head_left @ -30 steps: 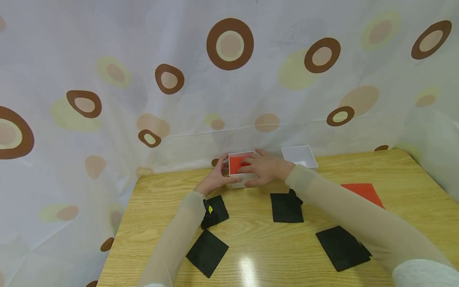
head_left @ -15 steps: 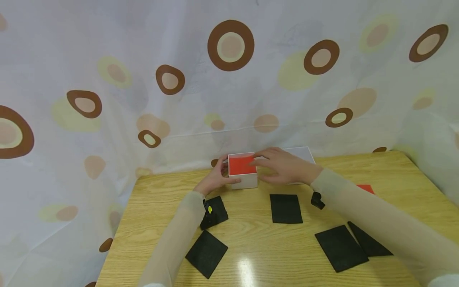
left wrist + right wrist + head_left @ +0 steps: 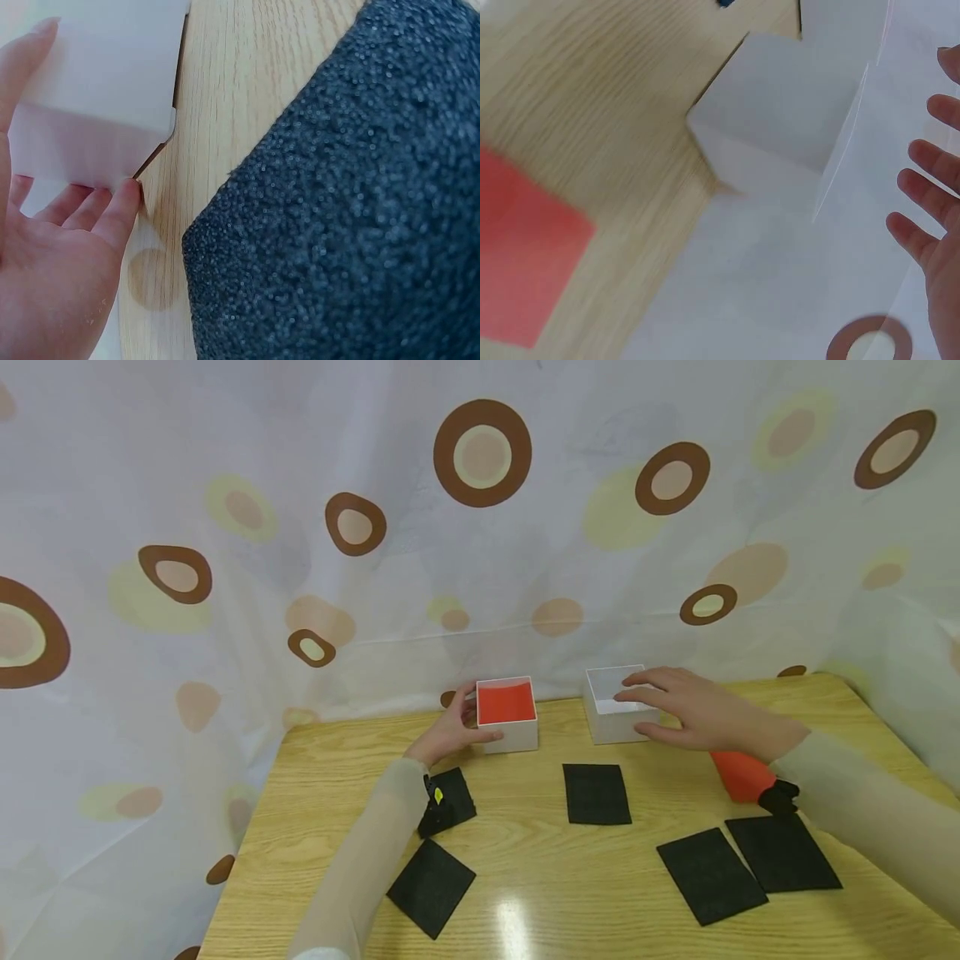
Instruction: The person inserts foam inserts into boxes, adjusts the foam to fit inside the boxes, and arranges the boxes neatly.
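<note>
My left hand [image 3: 450, 731] holds a white box [image 3: 516, 740] at the back of the table, thumb on its front and fingers round its left side. A red sheet [image 3: 507, 703] lies inside that box. In the left wrist view, the left hand's [image 3: 64, 255] fingertips touch the side of the white box [image 3: 97, 82]. A second white box [image 3: 617, 727] stands to the right, open at the top, with a white inside. My right hand [image 3: 696, 710], fingers spread, overlaps its right side in the head view. The right wrist view shows nothing between the right hand's [image 3: 941, 187] fingers.
A red sheet [image 3: 738, 774] lies partly under the right arm. Several black squares are spread on the wooden table, one [image 3: 597, 794] in the middle, one [image 3: 432, 888] at the left and one [image 3: 712, 876] at the right. A patterned cloth [image 3: 420, 585] hangs behind.
My right hand has come out of the red-lined box and moved right to the second white box, uncovering the red sheet inside the first. The left hand has stayed on its box.
</note>
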A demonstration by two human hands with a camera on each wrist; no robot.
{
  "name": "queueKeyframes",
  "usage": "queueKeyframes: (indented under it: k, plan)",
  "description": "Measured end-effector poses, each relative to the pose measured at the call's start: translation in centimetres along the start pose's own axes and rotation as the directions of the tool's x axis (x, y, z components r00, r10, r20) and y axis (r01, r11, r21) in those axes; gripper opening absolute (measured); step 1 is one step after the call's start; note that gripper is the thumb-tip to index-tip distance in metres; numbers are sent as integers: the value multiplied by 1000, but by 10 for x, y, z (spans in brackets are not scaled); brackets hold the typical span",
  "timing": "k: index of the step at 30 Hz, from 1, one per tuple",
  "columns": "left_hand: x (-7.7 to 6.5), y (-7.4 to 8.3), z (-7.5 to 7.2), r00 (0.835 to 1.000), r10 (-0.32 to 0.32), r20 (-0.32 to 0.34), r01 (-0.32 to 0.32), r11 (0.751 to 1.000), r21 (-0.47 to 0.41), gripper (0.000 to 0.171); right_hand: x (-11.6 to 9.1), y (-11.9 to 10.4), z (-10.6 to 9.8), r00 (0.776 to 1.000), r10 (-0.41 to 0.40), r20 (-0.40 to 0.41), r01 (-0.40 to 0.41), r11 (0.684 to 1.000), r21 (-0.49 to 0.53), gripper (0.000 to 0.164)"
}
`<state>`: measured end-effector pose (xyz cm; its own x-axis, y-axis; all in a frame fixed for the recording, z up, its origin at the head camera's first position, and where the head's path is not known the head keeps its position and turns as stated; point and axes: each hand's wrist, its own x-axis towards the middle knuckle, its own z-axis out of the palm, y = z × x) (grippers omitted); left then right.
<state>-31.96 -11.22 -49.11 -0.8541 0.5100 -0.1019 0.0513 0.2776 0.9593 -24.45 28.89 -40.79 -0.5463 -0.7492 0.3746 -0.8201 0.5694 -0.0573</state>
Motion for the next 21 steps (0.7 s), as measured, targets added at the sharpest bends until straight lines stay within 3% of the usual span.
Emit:
queueKeyframes:
  k: [9, 21]
  plan:
    - [0, 1, -2, 1000, 3, 6, -3, 1000, 1, 101, -60, 15, -18, 991, 136, -1, -136, 991, -15, 59]
    - [-1, 1, -1, 999, -33, 17, 34, 999, -42, 104, -127, 18, -15, 942, 304, 139, -296, 952, -72, 58]
